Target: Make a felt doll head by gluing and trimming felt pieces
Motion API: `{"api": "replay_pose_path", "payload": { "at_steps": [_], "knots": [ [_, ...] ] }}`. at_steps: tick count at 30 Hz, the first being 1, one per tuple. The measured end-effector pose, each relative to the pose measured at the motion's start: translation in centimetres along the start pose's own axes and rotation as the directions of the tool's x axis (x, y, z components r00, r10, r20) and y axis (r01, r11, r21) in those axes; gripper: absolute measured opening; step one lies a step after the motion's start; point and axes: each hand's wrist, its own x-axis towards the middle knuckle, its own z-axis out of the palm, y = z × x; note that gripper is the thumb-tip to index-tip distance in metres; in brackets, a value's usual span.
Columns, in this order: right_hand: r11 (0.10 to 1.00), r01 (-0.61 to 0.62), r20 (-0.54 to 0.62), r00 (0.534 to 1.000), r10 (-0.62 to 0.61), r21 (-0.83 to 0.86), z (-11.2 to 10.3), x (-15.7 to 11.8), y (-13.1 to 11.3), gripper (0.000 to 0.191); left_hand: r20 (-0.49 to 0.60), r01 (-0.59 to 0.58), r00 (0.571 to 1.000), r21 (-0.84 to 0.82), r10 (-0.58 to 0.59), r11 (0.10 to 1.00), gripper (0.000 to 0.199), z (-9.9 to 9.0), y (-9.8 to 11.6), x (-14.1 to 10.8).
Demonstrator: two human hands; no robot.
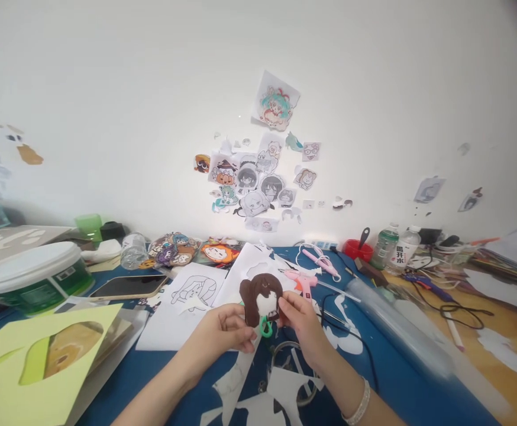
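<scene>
A flat head-shaped cutout with dark brown hair [259, 290] and a white face is held up in front of me over the blue table. My right hand [300, 316] pinches its right edge between thumb and fingers. At its lower left edge, my left hand [234, 331] is closed, thumb against fingers, and also appears to grip the cutout. Just below the face hangs a small green loop [265, 326]; its kind is unclear. White cut-out scraps [285, 387] lie beneath my hands, and a sheet with a line drawing [191, 293] lies behind the left one.
A pink glue gun [301, 283] rests beyond my right hand. At left are a phone [128, 286], a large white-and-green tub [32, 272] and yellow sheets [76, 361]. To the right lie a clear plastic roll [396, 325] and bottles [403, 248]. Drawings [254, 183] cover the wall.
</scene>
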Motion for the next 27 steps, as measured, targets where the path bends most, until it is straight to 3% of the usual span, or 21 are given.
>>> {"api": "replay_pose_path", "payload": {
  "at_steps": [3, 6, 8, 10, 12, 14, 16, 18, 23, 27],
  "knots": [
    [0.975, -0.112, 0.075, 0.992, 0.099, 0.191, 0.1, -0.2, -0.8, 0.030, -0.005, -0.139, 0.990, 0.179, 0.142, 0.974, 0.054, -0.6, -0.1, 0.0],
    [0.922, -0.295, 0.217, 0.945, 0.243, 0.251, 0.4, -0.6, -1.4, 0.027, -0.057, -0.351, 0.910, 0.425, 0.412, 0.834, 0.070, -0.8, -0.1, -0.2],
    [0.910, -0.365, 0.313, 0.903, 0.294, 0.199, 0.7, -1.1, -1.5, 0.026, -0.059, -0.425, 0.852, 0.502, 0.520, 0.753, 0.063, -0.6, 0.1, -0.5],
    [0.920, -0.377, 0.394, 0.865, 0.309, 0.105, 1.0, -1.5, -1.4, 0.026, -0.029, -0.473, 0.826, 0.506, 0.562, 0.722, 0.042, -0.1, 0.5, -0.9],
    [0.936, -0.352, 0.441, 0.837, 0.323, -0.016, 1.2, -1.9, -1.2, 0.025, -0.010, -0.484, 0.827, 0.497, 0.562, 0.720, 0.017, 0.3, 0.9, -1.2],
    [0.959, -0.236, 0.399, 0.873, 0.280, -0.157, 1.2, -1.9, -1.1, 0.023, -0.060, -0.423, 0.854, 0.500, 0.517, 0.756, 0.005, 0.6, 1.1, -1.1],
    [0.963, -0.073, 0.318, 0.935, 0.157, -0.259, 1.1, -1.8, -1.1, 0.024, -0.151, -0.331, 0.884, 0.465, 0.442, 0.821, 0.012, 0.6, 1.2, -0.9],
    [0.964, 0.025, 0.246, 0.968, 0.043, -0.265, 0.9, -1.5, -1.3, 0.031, -0.214, -0.260, 0.907, 0.393, 0.363, 0.882, 0.020, 0.5, 1.2, -0.6],
    [0.947, 0.174, 0.277, 0.956, -0.097, -0.271, 0.3, -1.4, -2.4, 0.041, -0.245, -0.166, 0.948, 0.165, 0.204, 0.972, 0.028, 0.4, 1.5, -0.7],
    [0.974, 0.102, 0.222, 0.973, -0.056, -0.202, 0.9, -1.8, -2.6, 0.035, -0.231, -0.146, 0.964, -0.033, 0.135, 0.989, 0.028, 1.0, 1.2, -1.0]
  ]
}}
